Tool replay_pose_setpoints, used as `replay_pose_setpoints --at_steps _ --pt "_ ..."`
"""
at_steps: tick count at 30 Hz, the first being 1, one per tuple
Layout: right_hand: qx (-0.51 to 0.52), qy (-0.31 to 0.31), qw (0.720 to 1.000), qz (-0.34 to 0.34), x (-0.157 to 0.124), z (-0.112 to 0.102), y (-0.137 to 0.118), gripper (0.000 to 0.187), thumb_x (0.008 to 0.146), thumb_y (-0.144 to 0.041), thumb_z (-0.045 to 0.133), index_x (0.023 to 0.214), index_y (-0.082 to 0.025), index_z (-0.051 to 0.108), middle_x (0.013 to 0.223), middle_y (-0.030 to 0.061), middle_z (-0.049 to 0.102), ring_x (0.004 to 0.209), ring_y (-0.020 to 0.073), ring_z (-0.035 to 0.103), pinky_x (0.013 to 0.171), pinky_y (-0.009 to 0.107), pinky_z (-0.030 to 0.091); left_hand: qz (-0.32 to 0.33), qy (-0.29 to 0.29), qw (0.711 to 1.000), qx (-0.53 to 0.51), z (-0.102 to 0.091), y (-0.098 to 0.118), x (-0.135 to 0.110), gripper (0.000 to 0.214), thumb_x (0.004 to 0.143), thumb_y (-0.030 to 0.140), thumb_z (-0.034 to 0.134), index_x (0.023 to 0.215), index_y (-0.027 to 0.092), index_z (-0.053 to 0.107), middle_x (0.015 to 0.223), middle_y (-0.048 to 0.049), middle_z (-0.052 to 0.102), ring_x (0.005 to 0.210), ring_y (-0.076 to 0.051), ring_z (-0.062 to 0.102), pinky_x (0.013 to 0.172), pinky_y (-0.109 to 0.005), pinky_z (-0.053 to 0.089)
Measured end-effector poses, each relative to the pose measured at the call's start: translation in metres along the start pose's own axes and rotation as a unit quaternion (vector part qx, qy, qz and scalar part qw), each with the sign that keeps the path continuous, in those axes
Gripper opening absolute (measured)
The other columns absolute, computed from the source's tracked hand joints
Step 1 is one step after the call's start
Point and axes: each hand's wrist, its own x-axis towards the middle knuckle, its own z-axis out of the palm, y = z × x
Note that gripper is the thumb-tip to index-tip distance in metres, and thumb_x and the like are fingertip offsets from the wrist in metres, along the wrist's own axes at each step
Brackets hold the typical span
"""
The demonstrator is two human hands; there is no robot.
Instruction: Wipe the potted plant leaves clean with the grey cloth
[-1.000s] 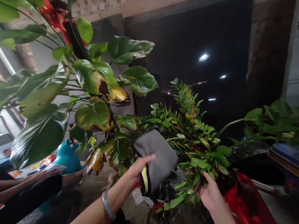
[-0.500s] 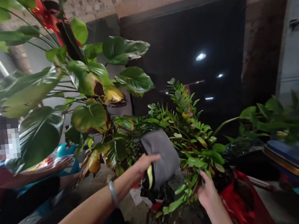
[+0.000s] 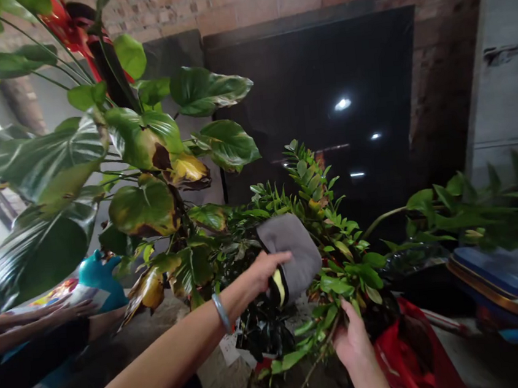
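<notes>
The left hand [image 3: 267,276] grips a folded grey cloth [image 3: 291,255] against the glossy leaves [image 3: 337,281] of a bushy plant, while the right hand [image 3: 353,341] clenches a leafy stem [image 3: 323,343] low down, just above a red bag [image 3: 407,351].
</notes>
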Motion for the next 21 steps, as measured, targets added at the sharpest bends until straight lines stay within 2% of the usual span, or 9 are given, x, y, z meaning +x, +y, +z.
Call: replay_pose_setpoints --at_steps 2,4,6,9,11,14,15,17,21 --pt "0.007 0.009 1.0 0.008 -0.001 0.0 -0.001 0.023 0.05 -0.035 0.072 0.068 -0.023 0.063 0.059 -0.0024 0.069 0.056 0.0211 0.065 0.062 0.037 0.054 -0.042 -0.041 0.995 0.078 -0.007 -0.027 -0.016 0.034 0.044 0.013 0.076 0.075 0.014 0.065 0.07 -0.0049 0.072 0.077 -0.027 0.067 0.072 -0.037 0.053" --pt "0.021 0.018 1.0 0.013 -0.001 -0.001 -0.003 0.021 0.051 -0.035 0.07 0.068 -0.023 0.063 0.061 -0.0027 0.07 0.063 0.022 0.067 0.063 0.036 0.053 -0.053 -0.084 0.98 0.17 -0.017 -0.037 -0.034 0.036 0.043 0.014 0.076 0.077 0.016 0.064 0.069 -0.0009 0.07 0.077 -0.026 0.065 0.068 -0.034 0.052" --pt "0.032 0.03 0.999 0.015 0.0 -0.001 -0.006 0.019 0.051 -0.033 0.068 0.067 -0.024 0.063 0.06 -0.0036 0.069 0.064 0.0216 0.066 0.062 0.035 0.053 -0.009 -0.12 0.963 0.241 -0.024 -0.028 -0.046 0.036 0.045 0.016 0.075 0.079 0.017 0.065 0.071 0.0019 0.07 0.079 -0.023 0.064 0.068 -0.03 0.051" --pt "0.028 0.043 0.999 0.009 0.001 -0.002 -0.008 0.018 0.052 -0.029 0.068 0.068 -0.024 0.063 0.059 -0.0054 0.068 0.055 0.0176 0.063 0.059 0.032 0.052 0.11 -0.17 0.94 0.275 -0.025 -0.002 -0.044 0.033 0.053 0.019 0.071 0.085 0.015 0.067 0.081 0.0003 0.071 0.084 -0.022 0.062 0.073 -0.027 0.049" --pt "0.016 0.047 0.999 0.0 0.002 -0.002 -0.006 0.018 0.052 -0.028 0.067 0.069 -0.024 0.063 0.06 -0.0063 0.068 0.053 0.0156 0.061 0.059 0.031 0.052 0.149 -0.142 0.931 0.303 -0.025 0.006 -0.036 0.03 0.056 0.02 0.069 0.085 0.013 0.067 0.084 -0.0023 0.07 0.087 -0.023 0.062 0.073 -0.027 0.049" --pt "-0.015 0.045 0.999 -0.014 0.002 -0.002 -0.002 0.021 0.051 -0.031 0.067 0.071 -0.024 0.063 0.063 -0.0045 0.069 0.06 0.0177 0.064 0.064 0.034 0.053 0.073 -0.039 0.934 0.348 -0.036 -0.006 -0.032 0.027 0.055 0.022 0.068 0.081 0.014 0.066 0.08 -0.0035 0.07 0.085 -0.026 0.062 0.066 -0.028 0.049" --pt "-0.028 0.042 0.999 -0.02 0.002 -0.003 0.0 0.023 0.051 -0.032 0.067 0.072 -0.024 0.063 0.065 -0.0034 0.07 0.063 0.0192 0.065 0.067 0.035 0.053 0.034 -0.028 0.939 0.341 -0.043 -0.016 -0.035 0.028 0.054 0.023 0.069 0.081 0.015 0.065 0.079 -0.003 0.07 0.084 -0.025 0.063 0.065 -0.028 0.049" --pt "-0.056 0.038 0.997 -0.037 0.004 -0.007 0.002 0.03 0.049 -0.036 0.068 0.075 -0.023 0.064 0.068 -0.002 0.07 0.07 0.0218 0.066 0.07 0.038 0.052 -0.031 -0.063 0.952 0.298 -0.062 -0.038 -0.049 0.032 0.05 0.022 0.071 0.081 0.017 0.065 0.078 -0.0008 0.071 0.083 -0.024 0.063 0.066 -0.028 0.049" --pt "-0.161 0.05 0.979 -0.112 0.01 -0.016 0.0 0.035 0.051 -0.045 0.071 0.076 -0.021 0.063 0.062 0.0005 0.068 0.073 0.0265 0.066 0.069 0.039 0.05 -0.126 -0.193 0.954 0.192 -0.102 -0.073 -0.093 0.037 0.042 0.019 0.074 0.079 0.019 0.068 0.077 0.0028 0.073 0.088 -0.025 0.064 0.076 -0.031 0.05"
